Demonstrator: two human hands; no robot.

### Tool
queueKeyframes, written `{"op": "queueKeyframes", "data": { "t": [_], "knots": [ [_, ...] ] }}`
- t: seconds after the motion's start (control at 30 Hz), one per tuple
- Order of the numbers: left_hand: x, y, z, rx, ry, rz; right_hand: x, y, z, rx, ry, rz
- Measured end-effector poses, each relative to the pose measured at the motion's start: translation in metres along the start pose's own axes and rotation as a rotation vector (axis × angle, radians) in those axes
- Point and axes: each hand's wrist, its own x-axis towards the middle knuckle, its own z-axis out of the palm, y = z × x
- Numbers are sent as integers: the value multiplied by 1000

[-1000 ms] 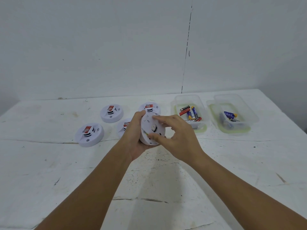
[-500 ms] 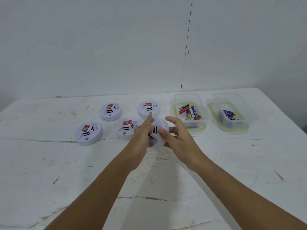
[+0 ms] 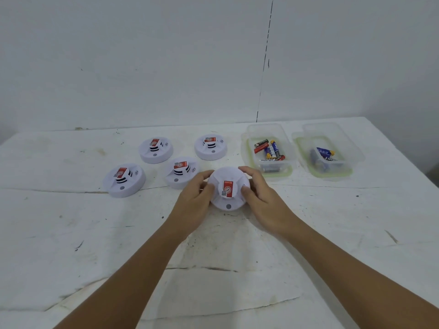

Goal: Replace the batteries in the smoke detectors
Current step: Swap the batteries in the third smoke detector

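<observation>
The left hand (image 3: 194, 203) and right hand (image 3: 260, 200) grip a white smoke detector (image 3: 229, 189) from either side; lifted and tilted a second ago, it now sits face-up on the table (image 3: 71, 233).

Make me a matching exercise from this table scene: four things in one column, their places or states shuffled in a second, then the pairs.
1. held detector
2. left tub
3. right tub
4. front-left detector

A. mixed red, blue and black batteries inside
B. nearest the table's left edge
C. between both hands
D. blue batteries, nearest the table's right edge

Pairs: 1-C, 2-A, 3-D, 4-B
</observation>
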Motion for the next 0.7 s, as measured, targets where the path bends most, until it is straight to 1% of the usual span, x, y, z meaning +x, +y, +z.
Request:
{"op": "queueKeyframes", "data": {
  "t": [0.1,0.23,0.37,0.53,0.7],
  "knots": [
    [3,-3,3,81,21,121,-1,0,3,-79,16,-66],
    [4,-17,10,148,48,193,1,8,6,-128,28,-37],
    [4,-26,12,201,75,215,0,10,6,-144,-6,-4],
    [2,-29,13,216,86,228,-4,12,8,-214,-23,-31],
    [1,-31,12,246,76,234,-5,15,9,-265,-4,-64]
  ]
}}
